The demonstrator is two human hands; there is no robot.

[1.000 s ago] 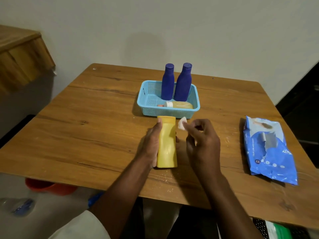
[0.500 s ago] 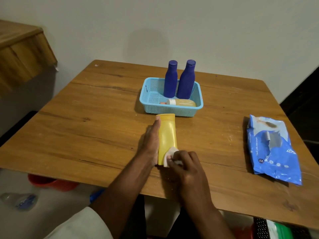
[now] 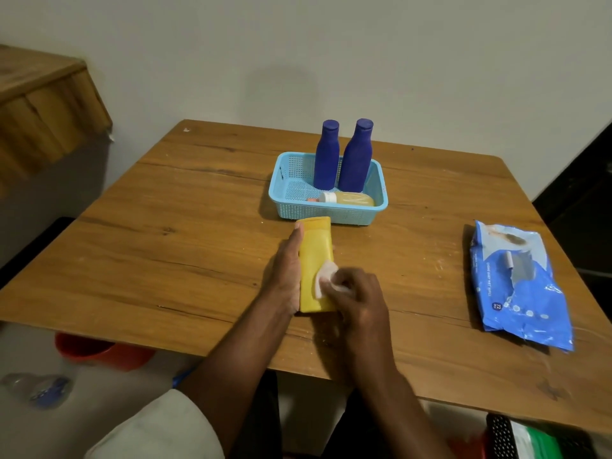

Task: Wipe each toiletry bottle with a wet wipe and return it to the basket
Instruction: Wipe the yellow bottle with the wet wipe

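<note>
Centre frame, left hand [image 3: 287,270] grips the yellow bottle [image 3: 314,260] flat on the table [image 3: 198,226] – right hand [image 3: 359,293] pinches the wet wipe [image 3: 326,279] against it; three bottles sit in the basket [image 3: 281,193] above – wiped or not, unclear

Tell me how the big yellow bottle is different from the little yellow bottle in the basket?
The big yellow bottle lies on the table, out of the blue basket; the little yellow bottle lies inside it. The big one is opaque and held by the left hand; the little one looks see-through and untouched. Both lie on their sides.
</note>
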